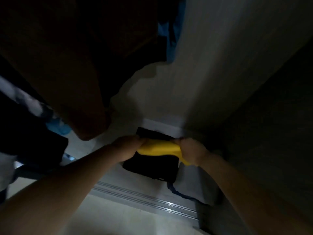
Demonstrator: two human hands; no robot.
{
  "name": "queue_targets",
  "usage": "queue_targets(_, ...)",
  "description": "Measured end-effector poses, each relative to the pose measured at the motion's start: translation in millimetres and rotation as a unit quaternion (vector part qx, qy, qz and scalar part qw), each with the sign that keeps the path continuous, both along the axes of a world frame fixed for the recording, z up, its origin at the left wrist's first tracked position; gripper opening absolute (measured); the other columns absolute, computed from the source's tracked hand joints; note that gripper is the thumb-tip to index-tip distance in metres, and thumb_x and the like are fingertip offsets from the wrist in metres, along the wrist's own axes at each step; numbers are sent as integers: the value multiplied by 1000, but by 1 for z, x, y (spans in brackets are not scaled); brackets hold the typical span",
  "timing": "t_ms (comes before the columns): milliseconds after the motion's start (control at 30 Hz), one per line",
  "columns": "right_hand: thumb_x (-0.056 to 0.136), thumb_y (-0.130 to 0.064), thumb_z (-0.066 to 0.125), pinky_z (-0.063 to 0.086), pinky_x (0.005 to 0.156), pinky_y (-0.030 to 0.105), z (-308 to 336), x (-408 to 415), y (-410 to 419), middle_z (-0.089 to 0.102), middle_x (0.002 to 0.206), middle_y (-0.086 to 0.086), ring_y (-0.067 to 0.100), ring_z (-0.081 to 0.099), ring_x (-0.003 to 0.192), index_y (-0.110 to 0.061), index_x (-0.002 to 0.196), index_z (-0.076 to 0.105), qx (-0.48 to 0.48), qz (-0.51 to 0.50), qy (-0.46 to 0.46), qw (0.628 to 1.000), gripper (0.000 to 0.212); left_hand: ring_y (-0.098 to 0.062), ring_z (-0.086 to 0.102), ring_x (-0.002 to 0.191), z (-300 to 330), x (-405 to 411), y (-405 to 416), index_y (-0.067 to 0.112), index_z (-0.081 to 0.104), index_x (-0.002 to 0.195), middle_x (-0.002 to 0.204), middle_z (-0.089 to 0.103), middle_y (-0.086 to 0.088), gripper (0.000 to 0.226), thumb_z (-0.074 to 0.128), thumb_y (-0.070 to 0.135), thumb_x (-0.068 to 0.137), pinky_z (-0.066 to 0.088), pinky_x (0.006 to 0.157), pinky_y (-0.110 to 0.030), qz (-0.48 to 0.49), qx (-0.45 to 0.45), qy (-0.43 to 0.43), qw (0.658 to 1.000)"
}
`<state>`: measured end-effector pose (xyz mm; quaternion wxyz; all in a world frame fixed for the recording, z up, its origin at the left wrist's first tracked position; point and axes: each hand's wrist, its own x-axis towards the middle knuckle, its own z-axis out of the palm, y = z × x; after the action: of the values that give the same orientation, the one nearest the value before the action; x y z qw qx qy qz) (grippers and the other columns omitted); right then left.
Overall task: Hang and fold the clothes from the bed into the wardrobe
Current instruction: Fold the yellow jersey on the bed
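Note:
I look down into the dim bottom of the wardrobe. A folded yellow garment (158, 148) is held low over a dark folded garment (152, 167) that lies on the pale wardrobe floor (118, 173). My left hand (126, 146) grips the yellow garment's left end. My right hand (191, 150) grips its right end, and a bit of yellow cloth hangs below that hand.
Hung clothes fill the upper left: a brown garment (71, 78), dark ones and a blue one (171, 29). The wardrobe's pale side wall (211, 65) rises on the right. A metal sliding-door track (145, 199) runs along the front, with a dark blue strip of cloth (179, 194) across it.

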<state>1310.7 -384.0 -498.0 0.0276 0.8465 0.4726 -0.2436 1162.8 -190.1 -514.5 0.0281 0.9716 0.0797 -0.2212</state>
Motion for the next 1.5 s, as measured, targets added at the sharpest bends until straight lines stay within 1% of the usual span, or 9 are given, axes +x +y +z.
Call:
queue_targets(233, 93, 2, 35, 38, 104, 41, -121, -2, 15, 2, 161, 2, 34, 20, 145, -34, 153, 0, 31, -62, -97, 993, 78, -32, 71, 86, -111, 30, 17, 23, 67, 117, 104, 72, -12, 56, 32, 11, 75, 54, 55, -25, -77, 154, -128, 977)
queue_targets(433, 90, -2, 45, 14, 110, 65, -255, -32, 11, -18, 158, 14, 52, -11, 141, -40, 150, -8, -15, -44, -110, 993, 88, -37, 65, 104, -251, 11, 23, 30, 1, 143, 123, 64, -12, 89, 51, 11, 72, 58, 66, -41, -136, 154, -134, 970)
queue_targets(600, 30, -10, 88, 43, 79, 73, -306, -41, 5, 44, 143, 25, 58, 38, 124, -23, 139, 51, 27, -18, -166, 986, 116, -46, 55, 116, -309, 8, 29, 26, 1, 150, 135, 54, -18, 118, 70, 1, 58, 56, 75, -51, -111, 81, -137, 981)
queue_targets(700, 40, -27, 86, 37, 85, 77, -316, -34, 8, 29, 151, 27, 61, 25, 130, -24, 147, 38, 16, -20, -135, 991, 118, -48, 43, 127, -314, 14, 35, 25, 12, 149, 148, 37, -18, 118, 77, 0, 54, 52, 83, -56, -102, 42, -96, 989)
queue_targets(767, 67, -34, 71, 16, 100, 78, -316, -27, 10, -12, 157, 21, 59, -13, 135, -33, 152, -2, 0, -19, -95, 995, 113, -48, 5, 142, -317, 16, 43, 34, -25, 146, 157, -11, -13, 117, 63, 3, 75, 32, 104, -61, -110, 20, -65, 992)
queue_targets(833, 84, -40, 52, 5, 108, 70, -307, -18, 9, -34, 152, 11, 49, -30, 135, -39, 145, -25, -57, -9, -61, 996, 98, -40, -19, 143, -306, 18, 45, 42, -38, 135, 152, -33, -8, 105, 50, 9, 86, 12, 112, -60, -111, 6, 29, 993)
queue_targets(967, 98, -50, 34, 12, 113, 60, -245, -9, 11, -19, 160, 3, 31, -6, 148, -37, 150, -14, -88, -39, 21, 995, 71, -32, -20, 144, -242, 24, 31, 36, -11, 150, 158, -21, -6, 85, 50, 27, 92, 5, 112, -61, -92, -20, 83, 992)
queue_targets(1167, 101, -41, 32, 42, 94, 40, -105, -17, 17, 23, 155, 7, 31, 42, 129, -27, 154, 6, -32, -114, -28, 993, 60, -27, 2, 147, -108, 39, -8, 30, 3, 152, 160, 6, -5, 66, 41, 33, 98, 19, 111, -52, -19, -14, 0, 1000)
queue_targets(1500, 101, -36, 35, 47, 86, 40, 116, -45, -21, 52, 134, 16, 35, 55, 116, -18, 148, 25, 5, -157, -38, 987, 51, -29, 49, 124, 115, 20, -55, 18, 24, 150, 141, 47, -10, 58, 44, 30, 96, 45, 88, -34, 66, -106, -113, 986)
